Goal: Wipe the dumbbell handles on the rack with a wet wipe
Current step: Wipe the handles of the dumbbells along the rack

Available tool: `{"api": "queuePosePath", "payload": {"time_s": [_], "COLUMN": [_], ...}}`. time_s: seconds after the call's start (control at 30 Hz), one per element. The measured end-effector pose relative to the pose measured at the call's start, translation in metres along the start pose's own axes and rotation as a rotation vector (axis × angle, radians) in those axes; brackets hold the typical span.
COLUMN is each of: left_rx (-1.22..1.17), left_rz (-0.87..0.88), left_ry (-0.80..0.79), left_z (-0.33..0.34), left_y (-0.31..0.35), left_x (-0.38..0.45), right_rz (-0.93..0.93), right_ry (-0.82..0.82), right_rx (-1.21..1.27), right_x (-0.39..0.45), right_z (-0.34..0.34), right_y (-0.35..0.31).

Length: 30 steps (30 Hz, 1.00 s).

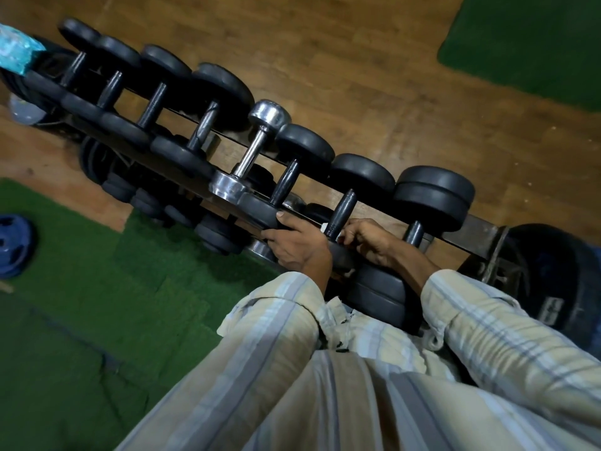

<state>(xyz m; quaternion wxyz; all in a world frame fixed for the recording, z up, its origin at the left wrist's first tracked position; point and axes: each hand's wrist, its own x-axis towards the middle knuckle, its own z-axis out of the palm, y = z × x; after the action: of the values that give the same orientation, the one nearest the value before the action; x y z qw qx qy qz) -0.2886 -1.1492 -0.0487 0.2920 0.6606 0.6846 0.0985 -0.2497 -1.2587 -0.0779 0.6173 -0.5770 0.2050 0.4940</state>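
A row of dumbbells lies across the rack [481, 227], running from ten o'clock to four o'clock. Most are black; one chrome dumbbell [252, 151] sits mid-row. A white wet wipe [325, 228], mostly hidden, seems wrapped around one black handle [341, 211].

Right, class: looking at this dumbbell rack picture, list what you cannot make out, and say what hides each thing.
Head view only:
- Wipe: only a white scrap shows by the handle; the right hand covers the rest.
- Left hand fingertips: curled over a dumbbell head.
- Lower rack row: dark, shadowed.
- Blue packet: cut off by the left edge.
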Motion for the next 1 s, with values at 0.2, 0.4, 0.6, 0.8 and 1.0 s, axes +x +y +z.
{"api": "queuePosePath", "payload": {"time_s": [0.2, 0.4, 0.6, 0.8, 1.0], "left_rx": [0.001, 0.006, 0.005, -0.011, -0.015], "left_rz": [-0.002, -0.001, -0.008, -0.01, -0.02], "left_ry": [-0.034, -0.039, -0.044, -0.052, -0.06], "left_z": [-0.004, -0.004, -0.005, -0.005, -0.005], "left_y": [0.0, -0.002, 0.0, -0.001, 0.0], "left_x": [-0.001, 0.0, 0.0, 0.002, 0.002], "right_rz": [0.024, 0.067, 0.058, -0.009, -0.188], "right_ry": [0.034, -0.036, -0.097, 0.227, 0.422], "right_rx": [0.052, 0.138, 0.116, -0.145, -0.541], "right_x": [0.004, 0.005, 0.007, 0.012, -0.007], "right_z": [0.011, 0.007, 0.013, 0.036, 0.022], "right_y": [-0.004, -0.002, -0.008, -0.004, -0.006]}}
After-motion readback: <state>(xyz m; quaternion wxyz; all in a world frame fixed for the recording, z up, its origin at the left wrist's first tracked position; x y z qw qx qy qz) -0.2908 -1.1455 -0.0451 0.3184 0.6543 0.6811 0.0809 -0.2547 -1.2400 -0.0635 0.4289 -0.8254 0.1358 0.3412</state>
